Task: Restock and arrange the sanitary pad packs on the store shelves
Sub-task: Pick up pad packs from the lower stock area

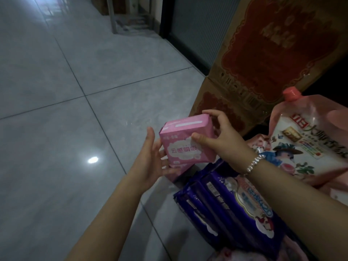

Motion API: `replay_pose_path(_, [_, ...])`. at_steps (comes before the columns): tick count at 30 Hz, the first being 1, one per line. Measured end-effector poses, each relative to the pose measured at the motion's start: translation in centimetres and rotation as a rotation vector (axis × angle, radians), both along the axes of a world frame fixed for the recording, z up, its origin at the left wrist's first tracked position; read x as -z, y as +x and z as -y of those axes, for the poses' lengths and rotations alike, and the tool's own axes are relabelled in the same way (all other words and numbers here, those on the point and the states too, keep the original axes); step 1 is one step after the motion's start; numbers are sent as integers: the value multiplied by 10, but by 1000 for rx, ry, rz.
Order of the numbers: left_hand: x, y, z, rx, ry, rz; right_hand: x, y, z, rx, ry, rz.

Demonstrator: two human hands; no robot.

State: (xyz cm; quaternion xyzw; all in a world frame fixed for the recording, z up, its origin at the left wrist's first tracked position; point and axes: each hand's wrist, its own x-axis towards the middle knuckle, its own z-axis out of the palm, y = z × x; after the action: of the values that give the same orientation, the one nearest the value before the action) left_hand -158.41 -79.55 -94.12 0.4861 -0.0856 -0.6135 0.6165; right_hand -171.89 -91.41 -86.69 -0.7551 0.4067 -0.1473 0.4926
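Right hand (222, 140) grip pinching pink pad pack (186, 140) top; open left hand (152, 162) beneath.

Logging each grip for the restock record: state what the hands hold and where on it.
A pink pad pack. The right hand grips its far end, thumb on the printed face, fingers over the top edge. The left hand supports its near left side with straight fingers.

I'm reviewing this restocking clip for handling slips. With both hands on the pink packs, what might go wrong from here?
1. The right hand pinches only the top pink pack; the lower pink pack rests on the left hand's fingers and may slip to the tiled floor.
2. The right forearm hangs just over the purple packs and the pink pouch, so a careless pull could knock them.
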Motion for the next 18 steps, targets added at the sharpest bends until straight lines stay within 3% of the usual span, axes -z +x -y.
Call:
replay_pose_path(2, [-12,9,-12,36,56,-114,-1,3,-6,-74,-10,-20])
replay_pose_path(7, [0,10,-38,-146,112,-9,3,3,-18,-224,-136,-159])
replay_pose_path(13, [62,-12,-72,-335,204,94,12,-13,-35,-238,-512,-493])
replay_pose_path(18, [115,-35,-75,-390,254,19,33,-30,-49,-216,-587,-542])
